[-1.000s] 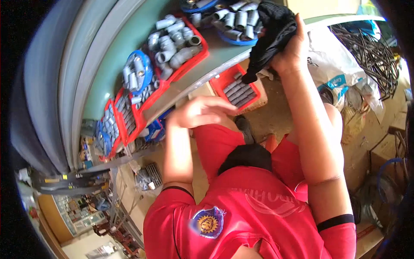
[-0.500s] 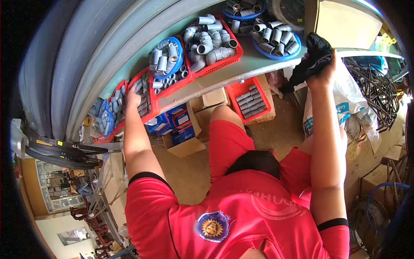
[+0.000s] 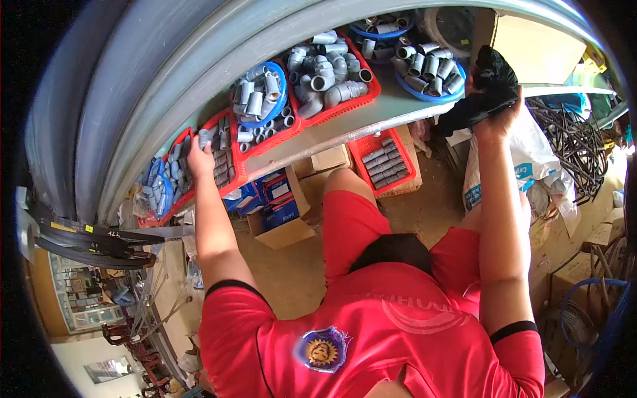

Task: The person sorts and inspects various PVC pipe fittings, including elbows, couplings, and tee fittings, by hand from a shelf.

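On the left, my left hand (image 3: 200, 159) is at the edge of a red basket (image 3: 240, 174) of grey pipe fittings, its fingers closed around a grey pipe fitting (image 3: 205, 136). More short grey fittings (image 3: 221, 159) lie in rows in that basket, right beside the hand. My right hand (image 3: 499, 123) is raised on the right, in front of the shelf edge. It grips a crumpled black plastic bag (image 3: 492, 86), part of which droops to the left. The bag hides some of the right fingers.
Red baskets (image 3: 302, 134) and blue baskets (image 3: 424, 97) of grey fittings line the shelf (image 3: 345, 126). Below are another red basket (image 3: 411, 180) and an open carton (image 3: 285, 235). Long grey pipes (image 3: 133, 86) curve at upper left. A white sack (image 3: 524, 159) stands right.
My left hand has drawn slightly back and down from among the fittings, with a grey pipe fitting now showing at its fingertips. The black bag stays in my right hand, its shape slightly altered.
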Action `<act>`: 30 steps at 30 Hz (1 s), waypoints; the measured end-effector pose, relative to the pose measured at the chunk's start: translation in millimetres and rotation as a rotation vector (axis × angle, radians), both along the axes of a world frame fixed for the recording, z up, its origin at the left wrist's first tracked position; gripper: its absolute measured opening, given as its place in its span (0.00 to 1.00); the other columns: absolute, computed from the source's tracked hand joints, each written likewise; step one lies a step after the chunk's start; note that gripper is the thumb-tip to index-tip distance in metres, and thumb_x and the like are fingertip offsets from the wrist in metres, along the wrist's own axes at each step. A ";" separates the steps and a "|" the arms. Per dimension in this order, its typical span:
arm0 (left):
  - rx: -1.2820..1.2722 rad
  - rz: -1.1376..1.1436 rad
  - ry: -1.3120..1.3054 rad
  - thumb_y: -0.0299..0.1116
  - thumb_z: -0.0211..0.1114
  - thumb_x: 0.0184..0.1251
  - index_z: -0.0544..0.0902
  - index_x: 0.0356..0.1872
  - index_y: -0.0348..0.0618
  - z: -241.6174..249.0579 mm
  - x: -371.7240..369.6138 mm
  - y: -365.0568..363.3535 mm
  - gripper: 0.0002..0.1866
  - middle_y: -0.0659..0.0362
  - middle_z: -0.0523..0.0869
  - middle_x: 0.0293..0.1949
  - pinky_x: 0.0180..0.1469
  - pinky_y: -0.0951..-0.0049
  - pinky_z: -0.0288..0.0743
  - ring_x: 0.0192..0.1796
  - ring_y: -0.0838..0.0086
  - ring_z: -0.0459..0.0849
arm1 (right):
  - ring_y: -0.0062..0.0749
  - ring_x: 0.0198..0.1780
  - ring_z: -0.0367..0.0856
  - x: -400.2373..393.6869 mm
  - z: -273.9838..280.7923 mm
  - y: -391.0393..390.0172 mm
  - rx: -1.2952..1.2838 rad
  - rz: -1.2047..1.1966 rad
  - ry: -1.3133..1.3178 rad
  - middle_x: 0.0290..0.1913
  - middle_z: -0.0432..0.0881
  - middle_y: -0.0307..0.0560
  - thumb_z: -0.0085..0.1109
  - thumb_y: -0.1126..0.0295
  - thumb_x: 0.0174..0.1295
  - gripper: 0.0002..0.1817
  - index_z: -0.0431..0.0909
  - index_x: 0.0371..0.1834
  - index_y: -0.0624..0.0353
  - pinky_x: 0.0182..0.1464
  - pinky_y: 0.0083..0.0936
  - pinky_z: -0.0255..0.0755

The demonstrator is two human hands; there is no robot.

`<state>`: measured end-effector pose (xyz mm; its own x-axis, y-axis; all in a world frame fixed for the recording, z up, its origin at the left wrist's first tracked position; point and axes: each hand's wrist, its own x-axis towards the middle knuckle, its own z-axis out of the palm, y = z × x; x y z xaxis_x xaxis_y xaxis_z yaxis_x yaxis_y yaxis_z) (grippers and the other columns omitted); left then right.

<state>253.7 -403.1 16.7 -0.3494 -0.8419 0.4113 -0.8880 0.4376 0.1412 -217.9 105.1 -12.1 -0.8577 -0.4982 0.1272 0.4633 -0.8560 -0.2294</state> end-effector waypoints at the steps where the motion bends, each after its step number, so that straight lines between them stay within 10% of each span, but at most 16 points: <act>1: -0.137 -0.103 0.078 0.39 0.68 0.66 0.78 0.59 0.49 3.0 4.6 2.3 0.21 0.40 0.83 0.51 0.53 0.47 0.74 0.54 0.41 0.80 | 0.52 0.67 0.71 10.1 12.4 -7.0 0.039 -0.061 -0.021 0.67 0.74 0.55 0.46 0.44 0.68 0.35 0.70 0.70 0.59 0.71 0.51 0.62; 6: -0.249 -0.333 0.488 0.40 0.60 0.75 0.74 0.61 0.37 32.2 -16.3 86.5 0.21 0.49 0.83 0.41 0.46 0.57 0.77 0.43 0.58 0.84 | 0.43 0.73 0.68 48.0 27.3 -29.0 0.095 0.023 -0.007 0.72 0.71 0.47 0.42 0.50 0.71 0.31 0.69 0.72 0.54 0.76 0.58 0.54; 9: 0.793 -0.555 1.215 0.45 0.55 0.79 0.71 0.63 0.44 34.4 -65.1 205.8 0.21 0.62 0.77 0.34 0.32 0.70 0.73 0.30 0.78 0.75 | 0.45 0.73 0.67 88.8 40.0 -42.5 0.339 0.134 0.174 0.75 0.66 0.48 0.47 0.49 0.67 0.38 0.58 0.78 0.54 0.75 0.48 0.58; 12: 1.381 -0.670 1.503 0.49 0.54 0.78 0.72 0.63 0.42 6.1 -132.5 292.5 0.24 0.61 0.80 0.41 0.39 0.71 0.74 0.39 0.75 0.80 | 0.50 0.79 0.56 133.2 56.3 -50.5 0.600 0.084 0.837 0.80 0.53 0.58 0.55 0.50 0.60 0.49 0.47 0.82 0.58 0.78 0.43 0.49; 15: 1.226 -0.844 1.318 0.50 0.51 0.77 0.66 0.71 0.40 11.6 -199.2 373.1 0.31 0.55 0.77 0.63 0.66 0.63 0.74 0.65 0.66 0.76 | 0.58 0.78 0.53 169.8 40.0 -64.9 0.658 -0.342 1.484 0.77 0.53 0.70 0.62 0.45 0.57 0.49 0.57 0.79 0.59 0.77 0.44 0.49; 20: 1.177 -1.040 1.110 0.31 0.47 0.77 0.73 0.59 0.34 10.8 -220.4 388.2 0.17 0.54 0.81 0.53 0.61 0.68 0.73 0.57 0.71 0.79 | 0.52 0.52 0.76 146.5 56.4 -41.0 0.795 -0.692 1.339 0.49 0.78 0.59 0.72 0.55 0.50 0.31 0.78 0.55 0.63 0.57 0.39 0.70; 27: 1.429 -1.041 0.977 0.33 0.50 0.81 0.74 0.61 0.35 2.6 -238.7 416.8 0.16 0.60 0.81 0.51 0.58 0.74 0.73 0.53 0.78 0.78 | 0.21 0.34 0.73 128.1 64.5 -8.3 0.945 -0.544 0.903 0.30 0.80 0.39 0.70 0.68 0.61 0.11 0.79 0.35 0.64 0.40 0.22 0.69; 30: 1.452 -1.140 0.907 0.32 0.59 0.77 0.73 0.64 0.35 -2.1 -248.7 429.7 0.20 0.63 0.83 0.42 0.41 0.80 0.75 0.40 0.83 0.79 | 0.18 0.31 0.71 96.4 50.8 3.5 0.918 -0.570 0.771 0.25 0.77 0.35 0.66 0.62 0.65 0.16 0.78 0.31 0.65 0.37 0.19 0.68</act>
